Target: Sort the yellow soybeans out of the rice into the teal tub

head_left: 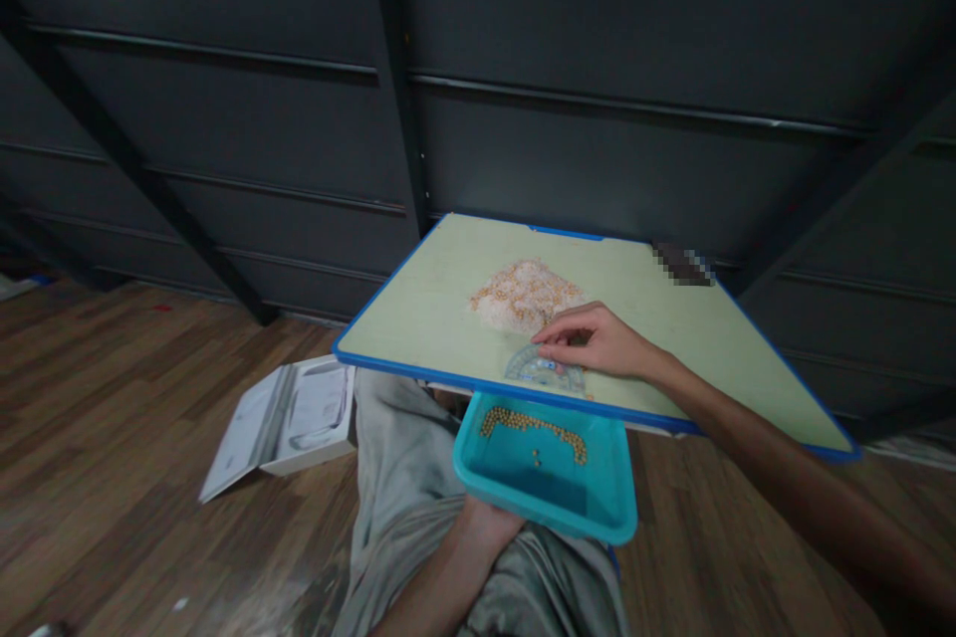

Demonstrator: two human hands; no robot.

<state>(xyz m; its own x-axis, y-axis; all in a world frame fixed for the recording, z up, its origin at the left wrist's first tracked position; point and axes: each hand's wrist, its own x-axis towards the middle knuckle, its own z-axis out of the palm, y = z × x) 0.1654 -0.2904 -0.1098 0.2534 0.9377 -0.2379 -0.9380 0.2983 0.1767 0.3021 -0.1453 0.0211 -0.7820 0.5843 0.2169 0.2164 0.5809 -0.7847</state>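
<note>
A pile of mixed white and yellow grains [525, 297] lies on a low pale-green table with a blue rim [418, 373]. My right hand [597, 340] rests on the table beside the pile, its fingers pressed onto a clear plastic protractor [544, 370] at the near edge. Just below that edge, a blue tray [549, 503] holds a row of yellow grains [535, 426]. My left hand [489, 521] supports the tray from underneath; its fingers are hidden by the tray.
An open white box [288, 421] lies on the wooden floor to the left of my legs. A dark panelled wall with slanted metal bars [395, 70] stands behind the table.
</note>
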